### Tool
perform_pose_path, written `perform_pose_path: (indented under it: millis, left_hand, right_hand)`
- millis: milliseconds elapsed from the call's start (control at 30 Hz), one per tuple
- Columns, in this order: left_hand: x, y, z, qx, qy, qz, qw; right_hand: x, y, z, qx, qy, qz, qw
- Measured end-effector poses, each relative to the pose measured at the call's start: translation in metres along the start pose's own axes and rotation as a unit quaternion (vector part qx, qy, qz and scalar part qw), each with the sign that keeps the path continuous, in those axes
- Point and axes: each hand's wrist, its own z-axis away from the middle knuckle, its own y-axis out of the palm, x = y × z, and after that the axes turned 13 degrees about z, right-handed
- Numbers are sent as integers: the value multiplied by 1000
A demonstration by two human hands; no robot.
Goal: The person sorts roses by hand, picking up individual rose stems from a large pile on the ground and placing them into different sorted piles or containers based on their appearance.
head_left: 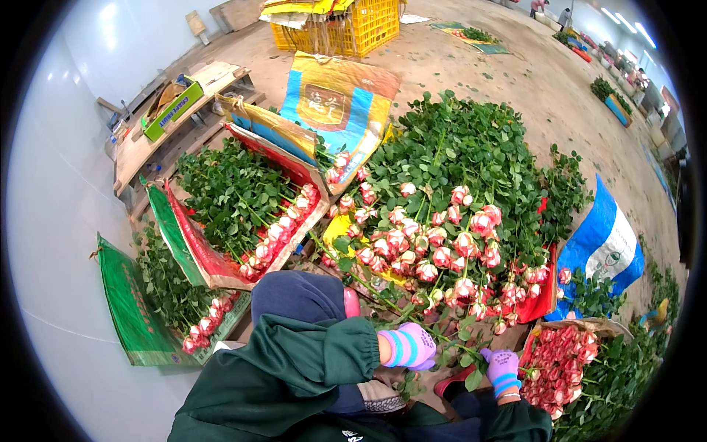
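My left hand [410, 346], in a purple glove with blue stripes, is curled against a long green rose stem [395, 306]. Its fingertips are hidden, so whether it grips the stem is unclear. My right hand [501, 369], gloved the same way, pinches the near end of that stem between thumb and fingers, beside some leaves [473, 380]. The stem slants up and left across a big heap of pink-and-white roses [425, 248] with dense foliage [458, 138]. Right of my right hand, a packed bunch of rose heads [560, 359] sits in a wrapper.
Roses lie in a red-lined sack [199, 243] and a green sack [119, 309] to the left. A blue-and-white sack [585, 237] stands at right. Farther off are a wooden bench [221, 77] with a green carton [174, 110], a yellow crate [375, 27] and distant people.
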Motion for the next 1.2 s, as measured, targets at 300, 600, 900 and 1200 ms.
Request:
perform_pose_path:
  millis: [300, 600, 900, 1200]
  left_hand:
    - [-10, -19, -10, 27, 65, -35, 997]
    - [-11, -19, -2, 79, -11, 16, 997]
    - [-11, -13, -8, 105, -20, 9, 994]
    - [-16, -15, -13, 119, -23, 3, 993]
  right_hand:
    - [3, 21, 3, -50, 12, -67, 996]
    - [17, -5, -13, 97, 15, -64, 993]
    - [32, 24, -20, 100, 37, -63, 992]
    - [28, 27, -16, 60, 33, -90, 994]
